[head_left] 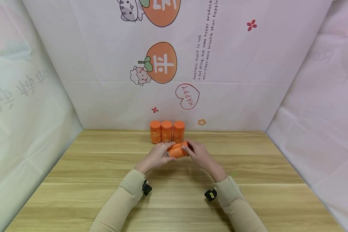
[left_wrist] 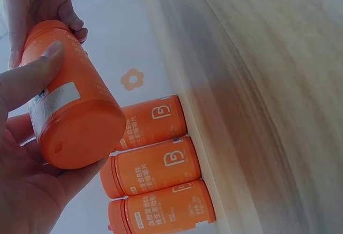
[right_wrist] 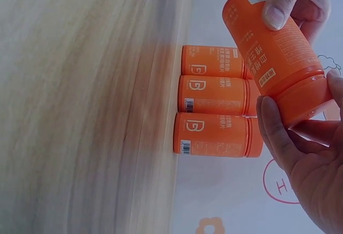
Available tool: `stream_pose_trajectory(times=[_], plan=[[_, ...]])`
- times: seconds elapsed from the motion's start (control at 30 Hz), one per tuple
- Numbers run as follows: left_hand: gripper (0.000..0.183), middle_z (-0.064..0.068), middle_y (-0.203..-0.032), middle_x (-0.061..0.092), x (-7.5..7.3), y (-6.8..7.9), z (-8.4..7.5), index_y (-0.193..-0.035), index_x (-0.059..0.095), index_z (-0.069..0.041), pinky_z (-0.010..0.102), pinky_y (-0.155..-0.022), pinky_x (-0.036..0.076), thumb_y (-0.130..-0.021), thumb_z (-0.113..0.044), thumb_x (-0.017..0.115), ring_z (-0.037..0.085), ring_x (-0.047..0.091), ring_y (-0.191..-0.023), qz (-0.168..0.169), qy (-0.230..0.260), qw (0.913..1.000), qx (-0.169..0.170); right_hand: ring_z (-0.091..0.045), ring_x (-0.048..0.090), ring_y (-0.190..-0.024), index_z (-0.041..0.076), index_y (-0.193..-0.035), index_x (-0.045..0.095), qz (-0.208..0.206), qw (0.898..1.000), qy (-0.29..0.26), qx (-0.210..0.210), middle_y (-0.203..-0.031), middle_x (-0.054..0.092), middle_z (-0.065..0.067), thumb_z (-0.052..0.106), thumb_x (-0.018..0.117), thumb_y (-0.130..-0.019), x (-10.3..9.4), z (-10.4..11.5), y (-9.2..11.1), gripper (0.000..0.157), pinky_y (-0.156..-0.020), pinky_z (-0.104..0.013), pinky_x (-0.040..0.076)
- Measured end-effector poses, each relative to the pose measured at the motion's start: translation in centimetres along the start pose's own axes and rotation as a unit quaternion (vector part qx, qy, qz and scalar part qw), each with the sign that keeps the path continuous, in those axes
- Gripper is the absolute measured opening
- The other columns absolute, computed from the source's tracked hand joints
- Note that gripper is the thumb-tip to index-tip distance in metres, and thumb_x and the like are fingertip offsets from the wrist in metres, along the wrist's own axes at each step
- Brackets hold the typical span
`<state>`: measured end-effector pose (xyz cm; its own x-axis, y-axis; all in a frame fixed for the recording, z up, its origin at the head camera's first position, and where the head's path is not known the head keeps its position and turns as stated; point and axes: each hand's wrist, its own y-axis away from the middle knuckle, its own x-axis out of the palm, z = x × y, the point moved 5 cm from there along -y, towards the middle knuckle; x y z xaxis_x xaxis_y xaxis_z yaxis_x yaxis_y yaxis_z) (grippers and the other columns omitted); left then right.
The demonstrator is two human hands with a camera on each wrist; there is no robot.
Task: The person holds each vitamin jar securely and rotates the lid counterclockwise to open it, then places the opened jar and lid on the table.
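Note:
An orange pill bottle (head_left: 176, 151) is held tilted on its side above the table, its lid toward the right. My left hand (head_left: 157, 155) grips the base end, thumb across the label, as the left wrist view shows with the bottle's round bottom (left_wrist: 83, 135) facing the camera. My right hand (head_left: 201, 156) holds the lid end, and in the right wrist view its fingers curl round the orange lid (right_wrist: 305, 99). Behind the hands, three matching bottles stand upright in a row: left bottle (head_left: 155, 132), middle bottle (head_left: 166, 131), right bottle (head_left: 178, 131).
The wood-grain table (head_left: 174, 199) meets a white printed backdrop (head_left: 235, 80) just behind the row of bottles. White sheets (head_left: 23, 106) also hang at both sides. A small dark camera is strapped at each wrist, over beige sleeves (head_left: 116, 203).

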<state>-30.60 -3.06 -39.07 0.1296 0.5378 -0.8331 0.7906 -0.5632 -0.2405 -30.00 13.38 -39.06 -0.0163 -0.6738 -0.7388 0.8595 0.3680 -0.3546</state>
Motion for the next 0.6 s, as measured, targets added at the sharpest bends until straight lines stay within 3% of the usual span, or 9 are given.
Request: stream_pose_trajectory(times=[0.37, 0.6], plan=[[0.056, 0.006, -0.107, 0.065, 0.28, -0.07, 0.24, -0.128, 0.056, -0.007, 0.030, -0.077, 0.049, -0.079, -0.025, 0.077, 0.016, 0.058, -0.085, 0.003, 0.035, 0.9989, 0.031, -0.010, 0.054, -0.074, 0.004, -0.117, 0.060, -0.001, 0.999, 0.024, -0.029, -0.090, 0.064, -0.004, 0.030, 0.050, -0.098, -0.10, 0.28, 0.16, 0.034, -0.067, -0.025, 0.048], [0.052, 0.005, -0.106, 0.064, 0.18, 0.07, 0.46, -0.125, 0.057, -0.008, 0.032, -0.079, 0.050, -0.079, -0.021, 0.077, 0.016, 0.058, -0.087, 0.013, 0.074, 0.9970, 0.020, -0.012, 0.059, -0.081, 0.007, -0.122, 0.057, 0.019, 0.999, 0.008, -0.035, -0.097, 0.064, -0.005, 0.031, 0.048, -0.099, -0.27, 0.60, 0.18, 0.034, -0.071, -0.027, 0.050]])
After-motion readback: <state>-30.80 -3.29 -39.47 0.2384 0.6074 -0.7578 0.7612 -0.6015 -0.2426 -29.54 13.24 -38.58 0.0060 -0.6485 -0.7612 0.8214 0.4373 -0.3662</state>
